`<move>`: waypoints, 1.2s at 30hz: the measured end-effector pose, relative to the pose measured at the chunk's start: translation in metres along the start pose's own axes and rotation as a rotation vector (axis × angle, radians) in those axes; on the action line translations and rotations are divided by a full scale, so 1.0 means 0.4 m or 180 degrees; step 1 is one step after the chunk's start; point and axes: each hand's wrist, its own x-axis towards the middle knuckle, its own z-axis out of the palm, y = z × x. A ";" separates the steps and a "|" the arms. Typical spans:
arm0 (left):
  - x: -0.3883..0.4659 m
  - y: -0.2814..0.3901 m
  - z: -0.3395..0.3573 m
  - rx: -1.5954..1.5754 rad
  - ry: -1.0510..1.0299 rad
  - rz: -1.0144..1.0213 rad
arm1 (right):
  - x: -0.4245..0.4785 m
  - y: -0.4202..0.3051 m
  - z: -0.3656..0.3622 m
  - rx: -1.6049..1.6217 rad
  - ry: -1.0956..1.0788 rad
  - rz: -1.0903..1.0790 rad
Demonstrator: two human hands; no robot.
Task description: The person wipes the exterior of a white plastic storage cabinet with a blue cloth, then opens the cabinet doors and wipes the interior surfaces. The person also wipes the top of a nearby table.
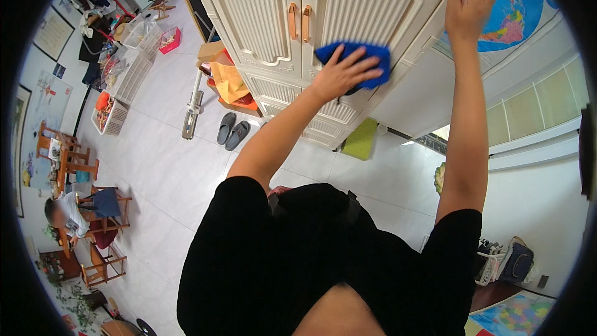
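Observation:
Fingers spread, my left hand (347,72) presses a blue cloth (383,55) against the lower part of the ribbed right door (364,0) of a tall cream cabinet. The left door (261,14) is closed beside it, and two copper-coloured handles (306,23) sit along the seam between the doors. Raised at the cabinet's right edge is my right hand (468,14), its fingers apart and nothing in it. Behind that hand a world map (508,23) hangs on the wall. Whether its fingertips touch the cabinet's edge I cannot tell.
Grey slippers (226,128), a flat mop (192,114) and a box with an orange bag (228,81) are left of the cabinet. A green box (361,140) lies by its base. White plastic baskets (130,74) stand farther left. A person (74,214) sits among wooden chairs.

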 end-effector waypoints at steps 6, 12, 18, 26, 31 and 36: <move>-0.388 -0.157 0.122 0.0204 -0.0383 -0.0463 | -0.172 -0.056 -0.060 0.0346 -0.0919 0.0775; -0.517 -0.433 -0.005 0.0571 -0.0108 -0.1699 | -0.308 -0.107 -0.039 0.0379 -0.0486 0.1542; -0.500 -0.544 0.051 -0.0401 0.1367 -0.2252 | -0.408 -0.160 -0.017 0.0616 -0.0372 0.2901; -0.635 -0.411 0.267 -0.1058 0.1388 -0.2959 | -0.601 -0.138 0.010 0.0300 0.0091 0.2968; -0.680 -0.419 0.304 -0.1040 0.1363 -0.2852 | -0.776 -0.121 -0.006 -0.0323 0.0006 0.2630; -0.598 -0.453 0.286 -0.0857 0.2043 -0.2434 | -0.826 -0.158 0.001 0.0035 0.0182 0.2829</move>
